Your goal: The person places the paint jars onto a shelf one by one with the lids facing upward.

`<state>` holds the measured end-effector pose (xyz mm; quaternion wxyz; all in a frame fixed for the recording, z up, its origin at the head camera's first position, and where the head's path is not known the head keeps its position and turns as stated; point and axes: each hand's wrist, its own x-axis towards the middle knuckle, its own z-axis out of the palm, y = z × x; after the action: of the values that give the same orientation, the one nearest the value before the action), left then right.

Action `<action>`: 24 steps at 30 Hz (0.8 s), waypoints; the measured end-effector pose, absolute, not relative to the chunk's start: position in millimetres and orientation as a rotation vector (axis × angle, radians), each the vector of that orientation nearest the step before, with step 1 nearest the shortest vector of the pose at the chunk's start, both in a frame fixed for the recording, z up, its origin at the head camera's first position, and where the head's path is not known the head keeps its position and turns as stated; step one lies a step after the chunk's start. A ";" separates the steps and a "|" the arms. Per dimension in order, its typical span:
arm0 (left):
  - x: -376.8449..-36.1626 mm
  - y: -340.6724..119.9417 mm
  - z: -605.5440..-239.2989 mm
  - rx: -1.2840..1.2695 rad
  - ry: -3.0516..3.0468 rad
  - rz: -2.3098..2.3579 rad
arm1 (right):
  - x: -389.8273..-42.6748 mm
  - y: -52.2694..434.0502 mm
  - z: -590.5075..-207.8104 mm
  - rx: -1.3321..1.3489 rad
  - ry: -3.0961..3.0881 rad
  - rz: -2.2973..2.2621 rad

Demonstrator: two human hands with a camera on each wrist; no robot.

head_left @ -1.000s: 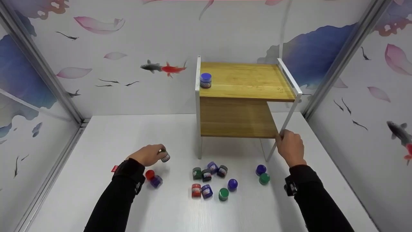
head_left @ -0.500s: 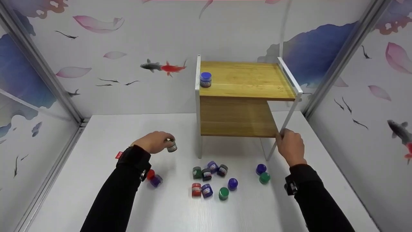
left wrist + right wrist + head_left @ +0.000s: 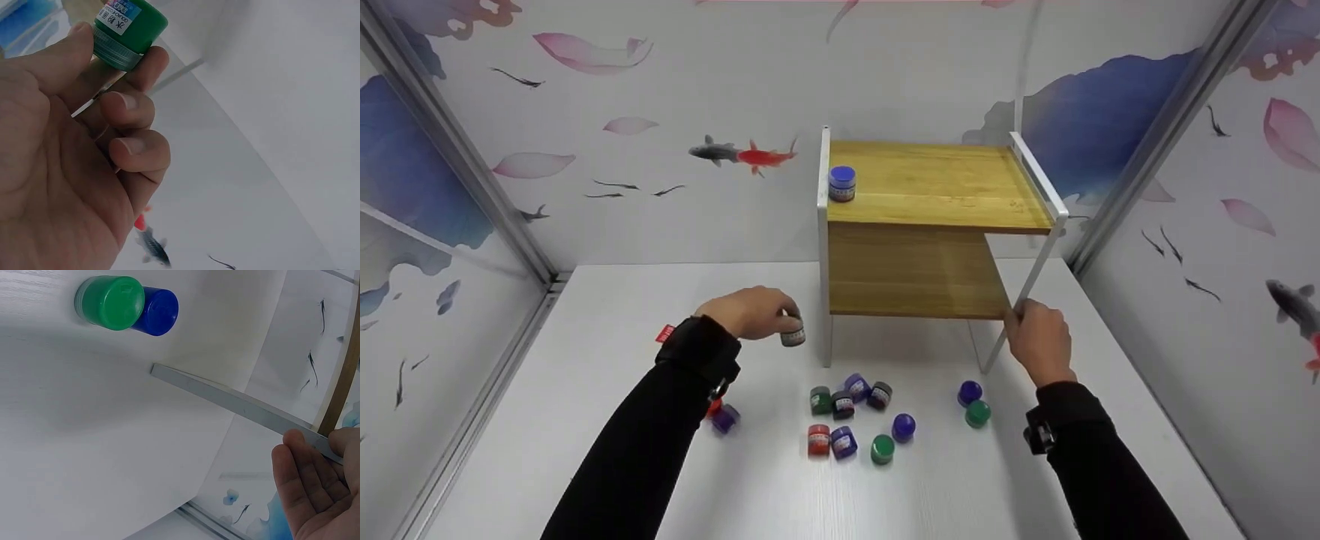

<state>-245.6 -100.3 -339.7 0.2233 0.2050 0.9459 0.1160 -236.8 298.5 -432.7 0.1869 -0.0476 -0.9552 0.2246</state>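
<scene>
My left hand (image 3: 754,311) pinches a small green paint jar (image 3: 132,28) between thumb and fingertips, above the table to the left of the rack. In the left wrist view the jar's label and ridged lid edge show; the other fingers curl loosely below. My right hand (image 3: 1039,341) holds the white metal leg (image 3: 225,396) of a two-tier wooden rack (image 3: 930,184), its thumb by the lower shelf's corner. A blue-lidded paint jar (image 3: 842,184) stands at the top shelf's left end.
Several paint jars lie in front of the rack, among them a red jar (image 3: 818,440) and a green jar (image 3: 883,448). Another green jar (image 3: 978,413) touches a blue one (image 3: 970,393) near the right leg. A purple jar (image 3: 725,418) lies by the left sleeve. Printed walls enclose the table.
My left hand has lifted the green paint jar off the table area and carried it right and away from me, toward the rack. The right hand stays on the rack's leg.
</scene>
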 end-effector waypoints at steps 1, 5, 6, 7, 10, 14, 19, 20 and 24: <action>-244.9 -96.0 -336.7 0.578 2.604 0.304 | -236.8 298.7 -432.4 -0.134 -2.692 0.634; -243.0 -80.2 -325.6 0.626 2.581 0.242 | -236.8 299.3 -432.1 -0.139 -2.703 0.637; -242.6 -76.6 -322.8 0.642 2.578 0.230 | -237.0 299.5 -432.3 -0.140 -2.704 0.636; -242.1 -73.2 -319.6 0.656 2.576 0.219 | -236.9 299.5 -432.1 -0.140 -2.704 0.635; -241.2 -63.1 -310.3 0.671 2.579 0.197 | -236.7 299.3 -431.5 -0.137 -2.700 0.631; -239.4 -50.7 -296.7 0.692 2.589 0.183 | -236.4 299.3 -430.6 -0.140 -2.695 0.636; -237.2 -38.0 -278.5 0.737 2.593 0.228 | -236.4 299.0 -430.2 -0.140 -2.691 0.644; -236.8 -36.0 -274.7 0.745 2.595 0.240 | -236.3 298.8 -430.2 -0.139 -2.692 0.645; -236.0 -29.5 -258.8 0.777 2.617 0.254 | -236.3 298.6 -430.9 -0.148 -2.704 0.652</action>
<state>-236.0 -29.5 -258.8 0.1984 0.2777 0.9355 0.0909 -236.3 298.6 -430.9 0.1773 -0.0524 -0.9554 0.2302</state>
